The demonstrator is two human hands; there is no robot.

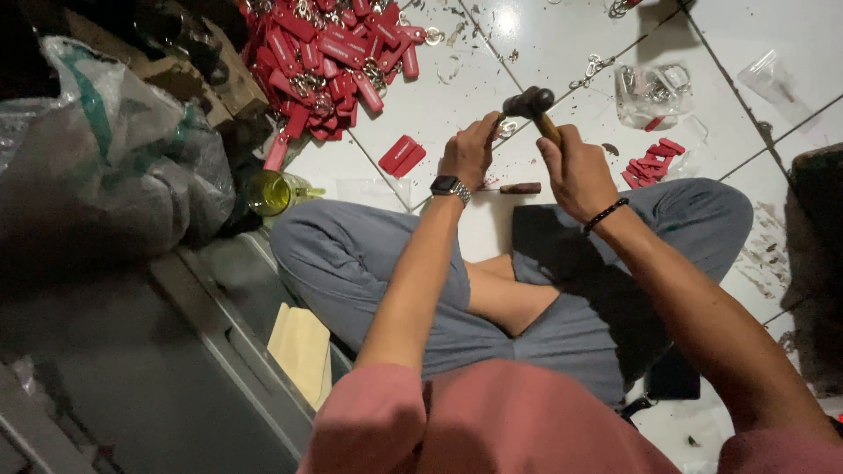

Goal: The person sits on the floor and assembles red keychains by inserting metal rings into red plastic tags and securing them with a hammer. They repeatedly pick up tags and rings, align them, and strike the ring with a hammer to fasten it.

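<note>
We've got 1 hammer (533, 107) up in the air over the white tile floor, dark metal head pointing left, wooden handle angling down to the right. Just under its head there's a small metal ring piece (507, 128), pinched upright, too tiny for us to make out properly.

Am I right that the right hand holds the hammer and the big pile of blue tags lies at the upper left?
Not quite: the head view shows the tags are red, not blue. The right hand does hold the hammer, and the pile lies at the upper left.
</note>
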